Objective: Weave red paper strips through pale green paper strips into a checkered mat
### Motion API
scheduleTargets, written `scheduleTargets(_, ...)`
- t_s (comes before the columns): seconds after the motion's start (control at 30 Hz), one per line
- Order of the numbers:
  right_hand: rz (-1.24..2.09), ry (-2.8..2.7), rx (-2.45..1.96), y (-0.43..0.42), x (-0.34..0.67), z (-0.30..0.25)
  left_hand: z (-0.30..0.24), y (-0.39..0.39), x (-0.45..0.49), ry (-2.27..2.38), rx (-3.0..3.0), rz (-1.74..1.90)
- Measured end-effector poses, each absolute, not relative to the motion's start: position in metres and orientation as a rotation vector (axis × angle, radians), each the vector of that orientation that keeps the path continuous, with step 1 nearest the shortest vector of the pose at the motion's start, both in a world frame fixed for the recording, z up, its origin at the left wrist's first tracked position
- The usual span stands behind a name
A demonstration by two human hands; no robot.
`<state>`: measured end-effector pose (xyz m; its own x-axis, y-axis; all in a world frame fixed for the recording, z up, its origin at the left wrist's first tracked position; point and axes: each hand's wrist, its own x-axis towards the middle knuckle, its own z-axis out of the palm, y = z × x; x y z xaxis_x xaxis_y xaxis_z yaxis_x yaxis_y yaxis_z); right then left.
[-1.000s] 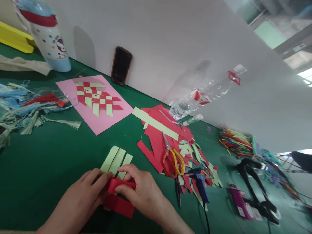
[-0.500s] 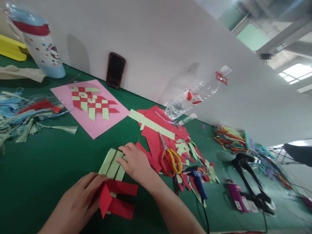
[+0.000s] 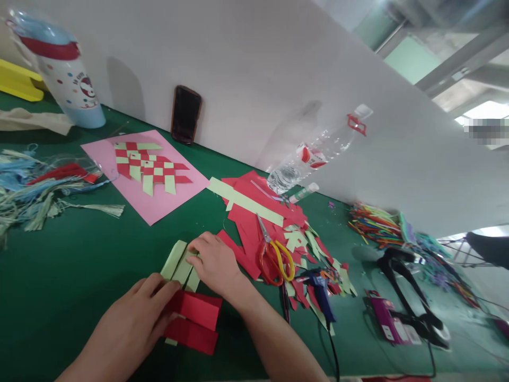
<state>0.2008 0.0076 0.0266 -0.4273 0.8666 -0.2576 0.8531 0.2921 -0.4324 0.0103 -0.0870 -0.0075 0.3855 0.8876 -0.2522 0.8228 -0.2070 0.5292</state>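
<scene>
Pale green paper strips (image 3: pixel 174 261) lie on the green table, crossed by red paper strips (image 3: pixel 199 313) that stick out to the right. My left hand (image 3: pixel 131 318) is closed over the left part of the red strips, fingertips at the crossing; its thumb is partly hidden. At the upper right end of the green strips, my right hand (image 3: pixel 214 265) pinches a strip with bent fingers. Farther back, woven red and green paper fish (image 3: pixel 153 167) rest on a pink sheet (image 3: pixel 153 212). Scissors (image 3: pixel 276 260) lie right of my right hand on red paper scraps (image 3: pixel 246 225).
A glue gun (image 3: pixel 324 297) with a black cord lies right of the scissors. A plastic bottle (image 3: pixel 314 156), a phone (image 3: pixel 186 114) and a tumbler (image 3: pixel 73 85) stand along the wall. Tassels (image 3: pixel 43 191) lie left; colored strips (image 3: pixel 376 225) and a black stand (image 3: pixel 409 292) are right.
The red flap that stood up beside my left hand now lies flat under its fingers. My left hand has shifted slightly right over the red strips. My right hand stays at the green strips.
</scene>
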Motion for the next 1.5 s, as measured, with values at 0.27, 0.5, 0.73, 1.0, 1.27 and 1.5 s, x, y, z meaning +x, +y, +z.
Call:
scheduleTargets(0.27,0.796,-2.436,-1.66,-0.017,0.233,0.048,-0.009,-0.087,0.008,1.468,2.052,0.213)
scheduleTargets(0.5,0.916,-2.592,-1.579,-0.067,0.25,0.045,-0.013,-0.09,0.005,1.467,2.037,0.253)
scheduleTargets(0.73,1.406,-2.169,-1.569,-0.069,0.247,0.062,-0.021,-0.093,0.004,1.488,2.059,0.364)
scheduleTargets(1.0,1.468,-2.097,-1.504,-0.064,0.239,0.067,-0.024,-0.094,0.004,1.497,2.082,0.437)
scheduleTargets(1.27,1.449,-2.255,-1.216,-0.036,0.212,0.074,-0.025,-0.088,0.001,1.443,2.033,0.455)
scheduleTargets(1.5,0.873,-2.309,-1.617,0.01,0.21,0.043,-0.023,-0.085,-0.003,1.397,2.041,0.465)
